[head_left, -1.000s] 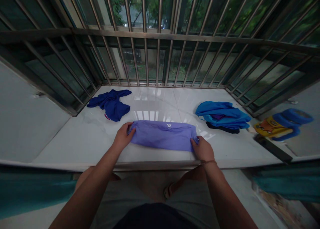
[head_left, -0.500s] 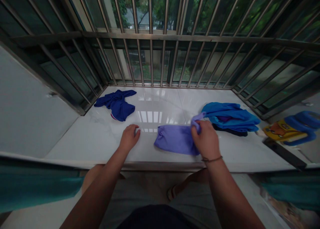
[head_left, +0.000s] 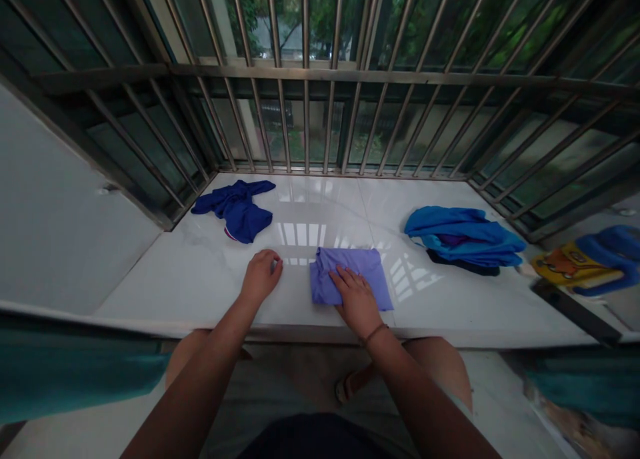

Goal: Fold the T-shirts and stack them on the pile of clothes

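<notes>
— Where is the purple cloth, and what has hold of it?

— The folded purple cloth [head_left: 350,284] lies flat on the white marble sill [head_left: 200,272], a little right of the middle of the frame and near the sill's front edge. The right hand [head_left: 356,297] rests palm-down on its lower half, fingers spread and pointing up the frame; it presses on the fabric and grips nothing.

— And the other hand?

— The left hand [head_left: 261,277] sits on the bare marble just left of the cloth, apart from it. Its fingers are loosely curled and its thumb side faces the cloth — I see nothing held in it.

— What else is on that sill?

— A crumpled dark blue garment [head_left: 236,205] lies in the upper left part of the sill, close to the corner of the bars. On the right, well apart from the purple cloth, a bright blue garment [head_left: 463,231] sits heaped over something dark, of which only an edge shows.

— And around it?

— Metal window bars [head_left: 305,79] fence the sill on three sides across the top of the frame, with green trees behind them. At the far right edge lies a yellow and blue object [head_left: 585,262], blurred — I cannot tell what it is. The person's bare knees show below the sill's front edge.
</notes>
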A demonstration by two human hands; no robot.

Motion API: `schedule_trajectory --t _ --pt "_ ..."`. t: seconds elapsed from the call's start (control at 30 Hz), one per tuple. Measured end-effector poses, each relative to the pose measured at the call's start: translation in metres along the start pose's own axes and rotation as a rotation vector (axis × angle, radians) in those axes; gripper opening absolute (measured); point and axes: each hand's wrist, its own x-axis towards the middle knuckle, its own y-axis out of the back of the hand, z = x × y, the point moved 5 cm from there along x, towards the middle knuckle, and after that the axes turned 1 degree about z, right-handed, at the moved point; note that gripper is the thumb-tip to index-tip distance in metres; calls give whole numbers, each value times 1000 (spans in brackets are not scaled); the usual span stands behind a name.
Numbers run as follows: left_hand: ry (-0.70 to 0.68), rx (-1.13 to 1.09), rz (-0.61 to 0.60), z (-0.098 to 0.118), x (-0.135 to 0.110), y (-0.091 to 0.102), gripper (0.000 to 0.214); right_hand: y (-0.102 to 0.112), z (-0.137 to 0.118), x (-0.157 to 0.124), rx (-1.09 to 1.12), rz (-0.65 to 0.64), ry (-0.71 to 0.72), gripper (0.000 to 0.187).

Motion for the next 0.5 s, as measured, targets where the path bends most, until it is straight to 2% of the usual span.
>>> schedule_trajectory --t 0.07,0.13,0.23,0.3,0.33,0.4,0.5 --pt "-10 1 9 -1 -1 -1 13 5 2 6 42 24 -33 74" --pt "-17 8 15 -1 -1 -2 14 15 5 16 224 57 -105 63" --pt "-14 16 9 -2 -2 -3 14 38 17 36 562 128 -217 38" --pt "-10 21 5 -2 -1 -3 14 59 31 50 683 178 -252 23" --pt "-10 25 6 -2 -1 -3 14 70 41 57 720 207 -266 21" --pt "-9 32 9 -3 -1 -3 14 96 66 69 806 272 -308 31" --pt "-5 34 14 -4 -1 -4 14 142 119 83 1045 423 -385 39"
